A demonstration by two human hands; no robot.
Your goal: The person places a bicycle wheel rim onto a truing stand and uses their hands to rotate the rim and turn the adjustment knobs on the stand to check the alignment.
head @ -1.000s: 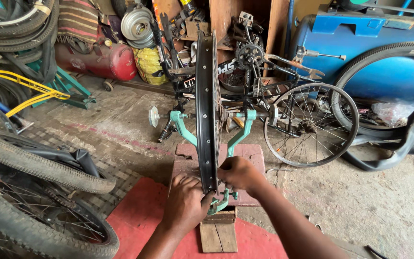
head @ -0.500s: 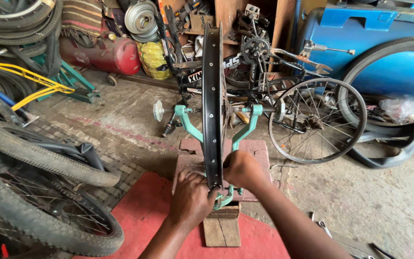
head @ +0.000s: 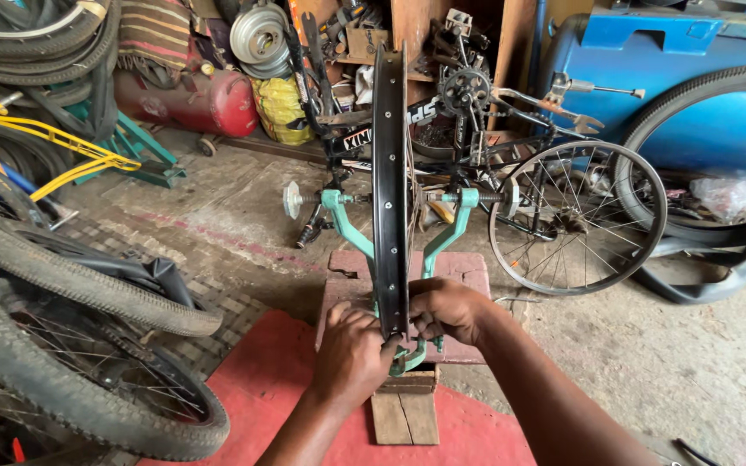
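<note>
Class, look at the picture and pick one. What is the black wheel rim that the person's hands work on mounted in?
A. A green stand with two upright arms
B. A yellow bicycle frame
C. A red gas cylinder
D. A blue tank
A. The black wheel rim stands upright between the two arms of a green stand, with the left hand and right hand at its lower edge.

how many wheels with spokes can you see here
3: the black rim in the green stand between both hands, a bare wheel right, a tyred wheel lower left. Others may be hidden.
</note>
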